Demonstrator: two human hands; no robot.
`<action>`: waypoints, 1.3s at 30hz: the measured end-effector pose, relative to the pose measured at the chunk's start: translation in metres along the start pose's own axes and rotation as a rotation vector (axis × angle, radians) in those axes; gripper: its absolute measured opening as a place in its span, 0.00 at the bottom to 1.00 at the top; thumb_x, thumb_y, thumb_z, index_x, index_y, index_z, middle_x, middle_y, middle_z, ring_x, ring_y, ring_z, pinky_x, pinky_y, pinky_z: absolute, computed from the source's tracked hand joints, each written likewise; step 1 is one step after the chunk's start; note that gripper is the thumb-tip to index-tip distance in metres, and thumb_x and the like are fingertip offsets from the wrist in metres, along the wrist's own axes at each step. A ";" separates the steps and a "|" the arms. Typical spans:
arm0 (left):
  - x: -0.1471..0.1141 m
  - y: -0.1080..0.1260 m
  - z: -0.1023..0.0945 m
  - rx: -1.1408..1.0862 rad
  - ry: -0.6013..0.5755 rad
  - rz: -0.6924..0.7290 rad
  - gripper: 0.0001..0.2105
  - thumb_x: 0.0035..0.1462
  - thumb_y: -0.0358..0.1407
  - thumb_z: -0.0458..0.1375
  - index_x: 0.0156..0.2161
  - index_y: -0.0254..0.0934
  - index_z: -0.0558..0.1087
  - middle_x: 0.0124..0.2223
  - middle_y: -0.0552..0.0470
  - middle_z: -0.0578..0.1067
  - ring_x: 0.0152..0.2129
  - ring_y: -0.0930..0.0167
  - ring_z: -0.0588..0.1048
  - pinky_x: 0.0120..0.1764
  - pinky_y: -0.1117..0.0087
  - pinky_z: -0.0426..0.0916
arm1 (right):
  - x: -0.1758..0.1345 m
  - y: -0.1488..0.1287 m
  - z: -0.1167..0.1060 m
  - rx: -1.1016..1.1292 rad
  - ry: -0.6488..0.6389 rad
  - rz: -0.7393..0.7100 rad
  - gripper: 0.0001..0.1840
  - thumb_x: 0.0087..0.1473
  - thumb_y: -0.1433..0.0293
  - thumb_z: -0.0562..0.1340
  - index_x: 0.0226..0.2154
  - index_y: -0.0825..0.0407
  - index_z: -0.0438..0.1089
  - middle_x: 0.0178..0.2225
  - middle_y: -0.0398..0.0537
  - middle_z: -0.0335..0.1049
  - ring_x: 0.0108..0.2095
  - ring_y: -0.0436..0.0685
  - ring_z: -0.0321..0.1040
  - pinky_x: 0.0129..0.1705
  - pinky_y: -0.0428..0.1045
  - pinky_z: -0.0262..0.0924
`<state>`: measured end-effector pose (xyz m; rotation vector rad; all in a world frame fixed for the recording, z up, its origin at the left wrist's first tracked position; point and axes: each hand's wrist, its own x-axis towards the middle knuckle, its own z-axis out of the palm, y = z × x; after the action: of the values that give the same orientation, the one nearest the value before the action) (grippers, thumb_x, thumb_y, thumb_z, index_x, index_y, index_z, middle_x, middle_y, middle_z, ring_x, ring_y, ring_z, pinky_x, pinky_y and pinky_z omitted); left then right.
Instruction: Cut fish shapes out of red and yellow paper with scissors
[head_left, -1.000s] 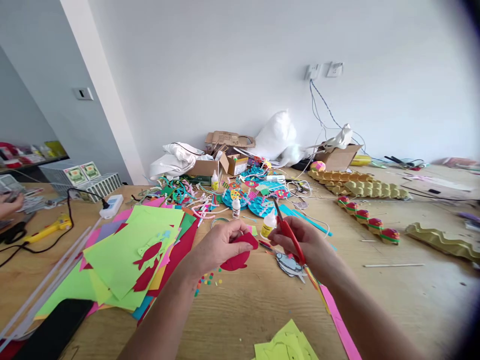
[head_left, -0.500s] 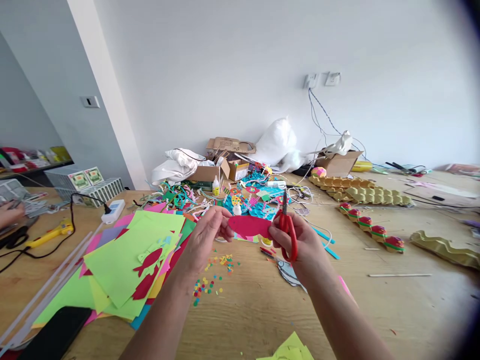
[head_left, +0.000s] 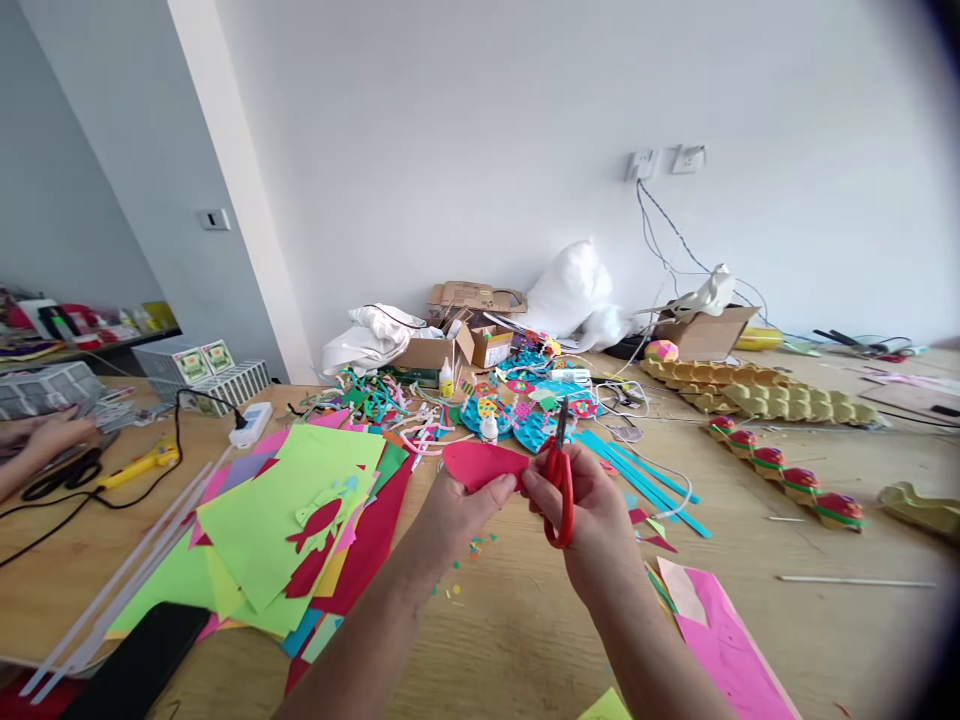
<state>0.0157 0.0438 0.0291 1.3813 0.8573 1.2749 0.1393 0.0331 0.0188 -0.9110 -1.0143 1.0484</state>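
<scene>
A red paper cutout (head_left: 480, 464) with a rounded end is held up above the table between both hands. My left hand (head_left: 466, 505) pinches it from below, thumb in front. My right hand (head_left: 592, 515) has its thumb and fingertips at the cutout's right end and also grips red-handled scissors (head_left: 557, 490), blades pointing up. Beyond the hands stands a small white glue bottle (head_left: 489, 430) among blue paper pieces with colourful fish shapes. Red fish cutouts (head_left: 315, 525) lie on green paper sheets (head_left: 262, 530) to the left.
A black phone (head_left: 142, 660) lies at front left. A yellow glue gun (head_left: 142, 465) with its cord is near another person's hands (head_left: 56, 435). Pink paper (head_left: 739, 640), blue strips (head_left: 645, 485) and an egg-carton caterpillar (head_left: 799, 485) are on the right. Boxes stand along the wall.
My left hand has shifted from the cutout's left end to beneath it, thumb now in front. The cutout is lower and tilted, nearer my right hand. The camera view has turned slightly left.
</scene>
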 end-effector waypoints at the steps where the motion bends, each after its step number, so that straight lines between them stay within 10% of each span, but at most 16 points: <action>1: -0.001 0.000 0.000 0.010 0.025 -0.008 0.05 0.45 0.36 0.59 0.27 0.35 0.73 0.24 0.54 0.72 0.25 0.72 0.69 0.29 0.73 0.62 | 0.000 0.000 0.001 -0.005 -0.003 0.000 0.18 0.37 0.65 0.71 0.25 0.52 0.62 0.22 0.36 0.65 0.20 0.44 0.58 0.22 0.40 0.54; 20: -0.002 0.000 0.001 -0.249 0.223 -0.041 0.07 0.45 0.36 0.57 0.23 0.32 0.71 0.21 0.53 0.71 0.20 0.73 0.70 0.26 0.72 0.67 | -0.039 0.011 -0.011 -0.422 -0.347 0.193 0.17 0.49 0.56 0.59 0.21 0.51 0.57 0.15 0.37 0.57 0.17 0.49 0.57 0.20 0.44 0.51; 39: -0.003 0.005 0.003 -0.251 0.144 -0.098 0.07 0.45 0.35 0.57 0.23 0.31 0.71 0.20 0.52 0.72 0.18 0.74 0.70 0.25 0.73 0.68 | -0.030 0.023 -0.014 -0.290 -0.294 0.237 0.20 0.46 0.53 0.61 0.20 0.51 0.58 0.09 0.33 0.55 0.10 0.46 0.52 0.14 0.41 0.45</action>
<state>0.0174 0.0394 0.0336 1.0476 0.8207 1.3675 0.1423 0.0084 -0.0131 -1.1560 -1.3518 1.2807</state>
